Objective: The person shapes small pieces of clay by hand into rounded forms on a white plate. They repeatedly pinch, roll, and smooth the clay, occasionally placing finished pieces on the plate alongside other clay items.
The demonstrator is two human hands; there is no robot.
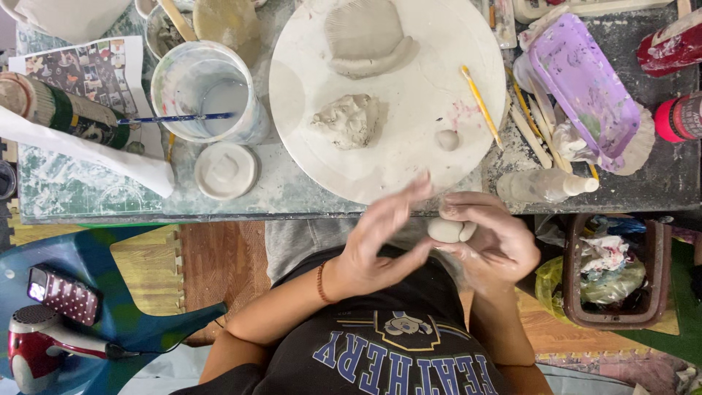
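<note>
The right hand [491,238] curls around a small lump of clay [449,230], with its fingers bent over the top. The left hand [380,238] is flat and open, fingers straight, and its palm edge touches the lump at the lump's 9 o'clock side. The lump is pale grey, smooth and egg-shaped, and it sits between both hands just off the near edge of the table [292,194].

At 12 o'clock from the hands lies a big round white board [431,139], dusty and smooth. On it sits a bumpy, crumpled chunk of clay [349,119], a tiny clay ball [447,139], a ridged clay shell shape [365,36] and a thin yellow brush [481,106].

At 10 o'clock from the hands stands a white plastic cup [205,91] with cloudy water in it, and a blue brush [175,118] rests across its rim. A small round lid [225,170] smeared with wet clay lies right beside the cup.

At 2 o'clock from the hands is a purple tray [585,91], tilted and streaked with dry clay. At 3 o'clock from the hands a brown bin [618,271] holds crumpled rubbish.
</note>
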